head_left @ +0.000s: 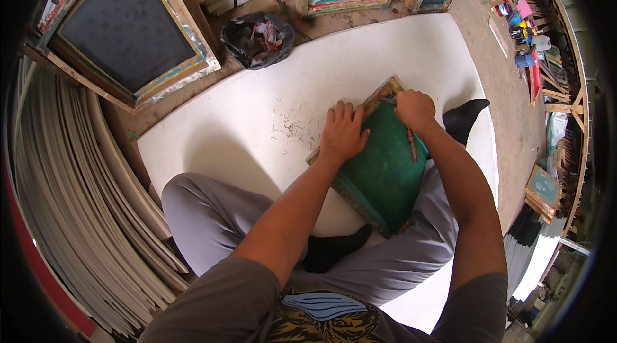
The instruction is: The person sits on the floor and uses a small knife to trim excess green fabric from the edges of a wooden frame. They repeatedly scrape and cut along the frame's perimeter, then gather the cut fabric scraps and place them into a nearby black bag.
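A wooden screen-printing frame with green mesh [385,169] lies slanted across my lap and the white board. Laid over its upper left bar is my left hand [344,131], its fingers stretched and slightly apart, the thumb toward the mesh. My right hand [414,110] is closed at the frame's top corner; a small metallic bit shows by its fingers, too hidden to name. Below that hand, a slim red and dark hand tool [412,145] rests on the mesh. Small dark curved bits, like staples [292,129], are scattered on the board left of my left hand.
The white board [225,111] spreads beneath me. A black plastic bag of scraps [258,41] sits at its far edge. More screen frames [128,28] lean behind, stacked sheets [83,195] stand at left, and bottles and cans [524,28] crowd the far right.
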`<state>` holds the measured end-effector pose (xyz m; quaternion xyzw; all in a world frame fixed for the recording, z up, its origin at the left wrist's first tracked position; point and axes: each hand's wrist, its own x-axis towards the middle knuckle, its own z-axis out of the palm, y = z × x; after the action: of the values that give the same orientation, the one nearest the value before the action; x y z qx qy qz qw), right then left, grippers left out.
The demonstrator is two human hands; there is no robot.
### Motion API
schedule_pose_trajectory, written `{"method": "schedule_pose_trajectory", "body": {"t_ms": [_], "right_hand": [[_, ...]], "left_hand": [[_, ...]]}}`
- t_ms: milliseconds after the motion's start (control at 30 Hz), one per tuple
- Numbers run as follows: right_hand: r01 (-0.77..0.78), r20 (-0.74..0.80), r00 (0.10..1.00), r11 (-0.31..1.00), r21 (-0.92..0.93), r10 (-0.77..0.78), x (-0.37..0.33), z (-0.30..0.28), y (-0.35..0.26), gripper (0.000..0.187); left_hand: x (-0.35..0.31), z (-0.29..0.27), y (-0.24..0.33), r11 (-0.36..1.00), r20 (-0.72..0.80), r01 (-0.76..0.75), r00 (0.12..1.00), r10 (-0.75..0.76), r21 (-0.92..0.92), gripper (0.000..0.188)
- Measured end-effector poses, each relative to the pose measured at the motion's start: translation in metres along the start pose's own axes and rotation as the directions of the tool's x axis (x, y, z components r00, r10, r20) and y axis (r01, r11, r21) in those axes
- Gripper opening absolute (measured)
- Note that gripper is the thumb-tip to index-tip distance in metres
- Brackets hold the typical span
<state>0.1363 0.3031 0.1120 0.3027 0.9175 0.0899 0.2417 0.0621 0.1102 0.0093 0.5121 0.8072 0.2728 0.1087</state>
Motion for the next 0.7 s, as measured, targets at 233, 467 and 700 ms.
{"method": "schedule_pose_trajectory", "body": {"t_ms": [233,467,700], "right_hand": [[0.044,0.021,0.999,0.962,-0.269,-0.04,0.004,-0.018,-0.011,0.01],[0.062,-0.096,0.989,0.898,-0.435,-0.114,0.005,-0.016,-0.011,0.011],[-0.016,-0.128,0.988,0.77,-0.638,-0.086,0.0,-0.01,-0.042,0.021]], "left_hand": [[-0.001,-0.001,0.0,1.0,0.001,0.004,1.0,-0.004,-0.004,0.066],[0.0,-0.005,0.002,1.0,0.044,0.019,0.999,-0.019,-0.002,0.067],[0.001,-0.003,0.001,1.0,0.041,0.016,0.999,-0.015,-0.012,0.068]]}}
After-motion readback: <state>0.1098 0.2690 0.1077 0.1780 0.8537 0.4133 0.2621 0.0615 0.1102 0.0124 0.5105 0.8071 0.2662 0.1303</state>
